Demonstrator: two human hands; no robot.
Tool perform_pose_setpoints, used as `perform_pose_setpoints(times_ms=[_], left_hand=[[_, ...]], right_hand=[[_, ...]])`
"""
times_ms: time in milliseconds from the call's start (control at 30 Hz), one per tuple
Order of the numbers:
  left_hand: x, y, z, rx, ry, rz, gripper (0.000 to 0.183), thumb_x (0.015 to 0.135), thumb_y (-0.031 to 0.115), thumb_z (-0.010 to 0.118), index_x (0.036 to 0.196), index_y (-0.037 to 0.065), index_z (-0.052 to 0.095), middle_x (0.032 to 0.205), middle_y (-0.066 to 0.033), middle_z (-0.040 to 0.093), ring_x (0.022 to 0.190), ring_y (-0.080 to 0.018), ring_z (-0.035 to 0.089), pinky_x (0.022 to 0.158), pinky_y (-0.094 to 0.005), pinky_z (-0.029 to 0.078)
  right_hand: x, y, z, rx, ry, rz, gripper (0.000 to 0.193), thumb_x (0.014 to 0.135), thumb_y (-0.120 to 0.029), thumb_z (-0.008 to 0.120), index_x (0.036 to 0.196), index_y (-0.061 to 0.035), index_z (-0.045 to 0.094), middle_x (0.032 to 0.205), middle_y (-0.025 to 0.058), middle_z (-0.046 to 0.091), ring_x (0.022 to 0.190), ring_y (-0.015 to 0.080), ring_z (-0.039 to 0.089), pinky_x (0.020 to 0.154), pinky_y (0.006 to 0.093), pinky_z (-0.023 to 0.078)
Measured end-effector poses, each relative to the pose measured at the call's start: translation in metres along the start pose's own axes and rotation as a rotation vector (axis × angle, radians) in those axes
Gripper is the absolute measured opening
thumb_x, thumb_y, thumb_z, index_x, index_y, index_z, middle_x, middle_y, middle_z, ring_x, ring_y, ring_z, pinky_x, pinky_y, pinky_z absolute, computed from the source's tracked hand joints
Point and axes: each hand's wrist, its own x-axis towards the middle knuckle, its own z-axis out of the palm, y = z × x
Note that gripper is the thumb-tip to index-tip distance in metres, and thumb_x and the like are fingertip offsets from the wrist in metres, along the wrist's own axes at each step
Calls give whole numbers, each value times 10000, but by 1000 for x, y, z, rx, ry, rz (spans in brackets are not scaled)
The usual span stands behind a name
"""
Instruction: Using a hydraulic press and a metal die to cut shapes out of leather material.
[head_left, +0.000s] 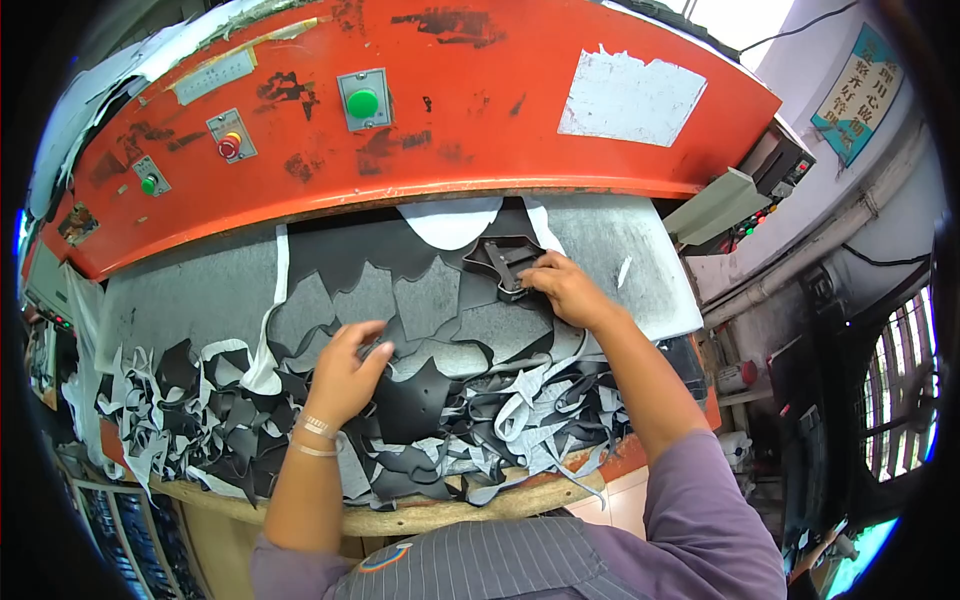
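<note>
One dark metal frame (503, 262) sits toward the right of the black sheet (350, 245), your right hand (568, 288) pinching its edge. Your left hand (348, 375) hovers near the scraps (245, 425), fingers kinda curled, empty.

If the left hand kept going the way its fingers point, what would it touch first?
The left hand would probably reach the gray patch up and to its right, though its height is unclear.

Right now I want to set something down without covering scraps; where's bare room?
Left: bare board between the orange press and the scraps. Right: board beyond the right hand, around a white sliver. Crowded: the near side.
</note>
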Motion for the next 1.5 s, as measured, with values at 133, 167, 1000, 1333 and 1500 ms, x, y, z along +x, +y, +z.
perform_pose_setpoints(times_ms=[133,167,1000,1333,1500], left_hand=[[48,-3,41,48,-153,95,356,844,184,630,1152,11,588,1096,-179,622,998,-312,606,840,-363,476],[58,-11,51,45,-151,89,356,844,184,630,1152,11,588,1096,-179,622,998,-312,606,840,-363,476],[89,-41,122,209,50,245,739,794,153,637,1413,-48,287,1309,-136,547,1230,-303,472,1035,-430,311],[111,-35,126,270,31,188,813,728,232,752,1392,-5,347,1261,-60,590,1200,-269,472,999,-416,318],[114,-34,127,261,31,205,774,707,237,768,1351,5,405,1204,-59,630,1171,-276,490,989,-413,326]], right_hand=[[-5,5,10,-173,104,-28,348,801,-75,601,1148,-108,598,1225,145,578,1193,343,465,1046,454,341],[-9,-5,20,-165,272,160,456,790,-170,656,1223,-88,539,1268,172,534,1206,360,448,1039,463,337],[10,-3,39,-38,144,544,1279,507,-598,823,1444,29,218,1390,241,409,1328,378,354,1113,508,202],[16,14,29,27,101,547,1269,528,-512,846,1456,44,182,1355,235,462,1304,359,384,1107,454,179],[14,19,27,4,72,504,1265,540,-550,823,1458,37,180,1378,257,429,1317,362,377,1118,469,167]])
